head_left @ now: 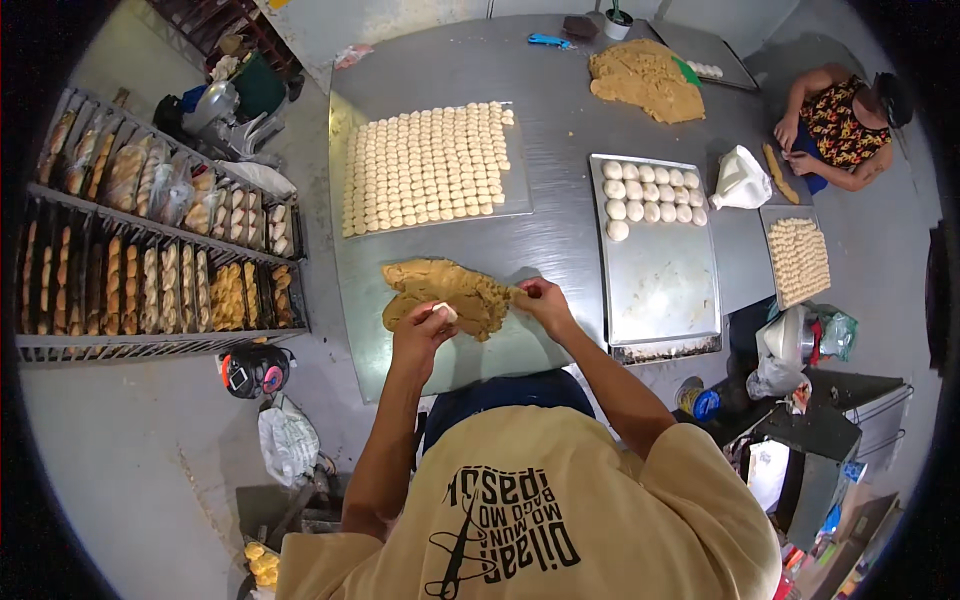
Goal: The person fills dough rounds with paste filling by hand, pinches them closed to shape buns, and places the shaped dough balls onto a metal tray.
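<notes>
A lumpy slab of tan-brown paste [440,280] lies on the metal table [365,365] in front of me. My left hand [418,332], over its lower left part, grips a small pale dough piece [445,311] between thumb and fingers. My right hand [540,303] is at the slab's right edge with fingers closed on some of the brown paste. Beyond the slab sits a sheet covered in rows of small pale dough pieces [425,165]. A metal tray [660,290] to my right holds several round dough balls [645,195] in its upper part.
A co-worker [840,130] works at the right by a dough strip [780,172], a white bag [740,180] and another tray of pieces [798,260]. More brown paste [645,80] lies at the back. Racks of bread [160,275] line the left. Bags and containers [790,360] crowd the lower right.
</notes>
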The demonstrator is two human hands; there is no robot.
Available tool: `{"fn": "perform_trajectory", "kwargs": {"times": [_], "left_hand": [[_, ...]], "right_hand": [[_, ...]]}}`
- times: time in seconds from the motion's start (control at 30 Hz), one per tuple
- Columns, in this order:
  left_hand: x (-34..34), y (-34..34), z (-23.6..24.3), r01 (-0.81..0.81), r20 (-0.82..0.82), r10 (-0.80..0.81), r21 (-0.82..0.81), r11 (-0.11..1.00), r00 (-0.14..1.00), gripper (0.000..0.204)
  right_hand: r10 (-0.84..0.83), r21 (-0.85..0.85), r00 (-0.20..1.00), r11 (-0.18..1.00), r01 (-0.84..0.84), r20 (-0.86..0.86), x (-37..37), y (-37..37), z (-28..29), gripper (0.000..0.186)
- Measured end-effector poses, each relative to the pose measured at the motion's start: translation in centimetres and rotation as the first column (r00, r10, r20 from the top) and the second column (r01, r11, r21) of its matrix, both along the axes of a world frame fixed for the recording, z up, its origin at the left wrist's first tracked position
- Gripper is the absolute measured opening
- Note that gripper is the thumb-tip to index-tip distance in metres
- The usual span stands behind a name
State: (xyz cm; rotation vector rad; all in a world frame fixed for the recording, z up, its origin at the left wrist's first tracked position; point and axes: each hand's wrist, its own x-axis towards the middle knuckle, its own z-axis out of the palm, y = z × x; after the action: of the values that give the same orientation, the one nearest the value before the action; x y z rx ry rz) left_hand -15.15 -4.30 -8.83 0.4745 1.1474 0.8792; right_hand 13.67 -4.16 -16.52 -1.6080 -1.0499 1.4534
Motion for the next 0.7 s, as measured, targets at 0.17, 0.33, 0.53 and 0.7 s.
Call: {"fn": "perform_trajectory", "kwargs": {"times": [0.17, 0.33, 0.53, 0.7], "left_hand": [[0.1, -1.3, -1.4, -0.056, -0.01, 0.055, -0.055, 0.997, 0.998, 0.015], [1.4, -1.5, -1.2, -0.062, 0.041, 0.065, -0.088, 0.994, 0.997, 0.01], [0.5, -0.1, -1.2, -0.04, -0.072, 0.036, -0.056, 0.998, 0.997, 0.02], [0.3, 0.8, -1.7, 0.003, -0.119, -0.011, -0.07, 0.998, 0.993, 0.027]], "right_hand": [[-0.258, -0.229, 0.83, 0.96, 0.161, -0.496, 0.4, 0.7, 1.1, 0.026], [0.238, 0.166, 0.871, 0.927, -0.335, 0.43, -2.1, 0.7, 0.7, 0.03], [-0.032, 0.494, 0.725, 0.752, -0.436, 0.688, -3.5, -1.8, 0.2, 0.046], [-0.009, 0.492, 0.661, 0.676, -0.549, 0.751, -3.2, -2.3, -1.4, 0.034]]}}
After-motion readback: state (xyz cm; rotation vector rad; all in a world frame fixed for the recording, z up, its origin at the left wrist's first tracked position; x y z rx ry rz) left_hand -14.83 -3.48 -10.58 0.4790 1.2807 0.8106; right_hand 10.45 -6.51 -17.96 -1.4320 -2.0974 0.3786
